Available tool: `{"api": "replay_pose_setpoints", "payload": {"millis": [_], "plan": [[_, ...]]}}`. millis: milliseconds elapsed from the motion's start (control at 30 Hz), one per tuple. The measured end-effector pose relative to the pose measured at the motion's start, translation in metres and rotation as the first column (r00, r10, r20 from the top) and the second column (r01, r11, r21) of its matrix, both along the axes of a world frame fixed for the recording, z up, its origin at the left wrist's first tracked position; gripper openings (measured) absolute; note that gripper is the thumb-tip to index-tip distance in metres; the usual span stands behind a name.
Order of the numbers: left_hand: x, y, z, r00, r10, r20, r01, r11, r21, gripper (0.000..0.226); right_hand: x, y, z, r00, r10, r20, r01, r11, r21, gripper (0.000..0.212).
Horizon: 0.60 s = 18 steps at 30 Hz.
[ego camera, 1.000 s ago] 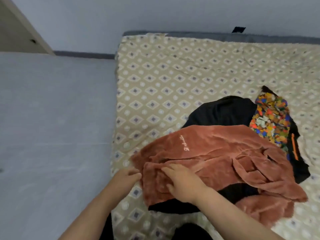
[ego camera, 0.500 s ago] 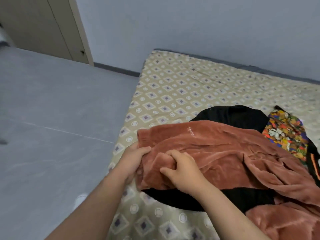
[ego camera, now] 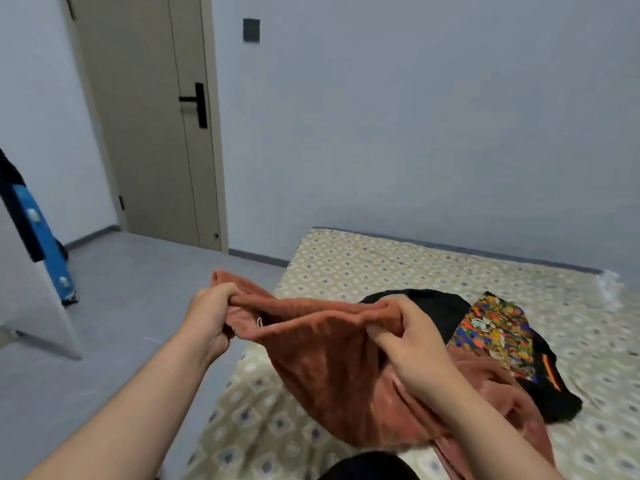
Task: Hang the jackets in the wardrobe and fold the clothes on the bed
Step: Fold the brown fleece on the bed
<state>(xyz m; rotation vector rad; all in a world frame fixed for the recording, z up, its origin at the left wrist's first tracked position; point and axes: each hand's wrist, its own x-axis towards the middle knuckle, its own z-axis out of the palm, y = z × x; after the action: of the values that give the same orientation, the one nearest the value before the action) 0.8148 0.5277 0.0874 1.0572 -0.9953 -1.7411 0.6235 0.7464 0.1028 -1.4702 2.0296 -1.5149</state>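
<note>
Both hands grasp the upper edge of the rust-brown fleece garment (ego camera: 332,368); the left hand (ego camera: 211,317) has its fingers clenched round one end, the right hand (ego camera: 405,334) pinches the other end between thumb and curled fingers. The garment is raised above the bed (ego camera: 346,268), its lower part trailing onto the patterned cover; a black garment (ego camera: 440,306) and a multicoloured printed garment (ego camera: 491,327) lie on the bed just beyond it; a closed door (ego camera: 149,116) stands at the far left.
</note>
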Motion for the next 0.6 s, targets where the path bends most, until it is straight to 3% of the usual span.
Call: {"api": "replay_pose_setpoints", "payload": {"millis": [67,133,200,267,333,400,467,600], "plan": [[0.012,0.011,0.015,0.981,-0.014,-0.195,0.037,0.992,0.117,0.03,-0.008,0.013,0.014,0.997,-0.006,0.078,0.01,0.998,-0.056,0.039],[0.021,0.026,0.033,0.897,-0.064,-0.437,0.159,0.97,0.183,0.033,-0.015,0.018,0.029,0.985,0.026,0.171,-0.01,0.995,-0.099,0.039],[0.027,0.041,0.052,0.814,-0.114,-0.57,0.225,0.966,0.129,0.026,-0.02,0.017,0.046,0.97,0.033,0.241,0.002,0.99,-0.142,0.035],[0.032,0.053,0.081,0.797,-0.141,-0.587,0.187,0.982,0.019,0.017,-0.028,0.017,0.078,0.966,0.04,0.254,0.009,0.982,-0.186,0.029],[0.03,0.051,0.119,0.84,-0.217,-0.498,0.161,0.975,-0.152,0.024,-0.038,0.017,0.123,0.979,0.08,0.187,-0.041,0.978,-0.204,0.02],[0.021,0.038,0.164,0.914,-0.281,-0.292,0.157,0.91,-0.384,0.036,-0.047,0.017,0.178,0.997,0.071,0.037,-0.063,0.981,-0.186,0.011],[0.013,0.023,0.216,0.966,-0.239,-0.094,0.141,0.799,-0.584,0.039,-0.058,0.012,0.236,0.996,-0.001,-0.091,-0.019,0.974,-0.227,0.01],[0.015,0.0,0.329,0.996,-0.056,0.071,0.09,0.554,-0.828,0.026,-0.08,-0.01,0.351,0.971,-0.185,-0.152,0.114,0.915,-0.386,0.009]]}}
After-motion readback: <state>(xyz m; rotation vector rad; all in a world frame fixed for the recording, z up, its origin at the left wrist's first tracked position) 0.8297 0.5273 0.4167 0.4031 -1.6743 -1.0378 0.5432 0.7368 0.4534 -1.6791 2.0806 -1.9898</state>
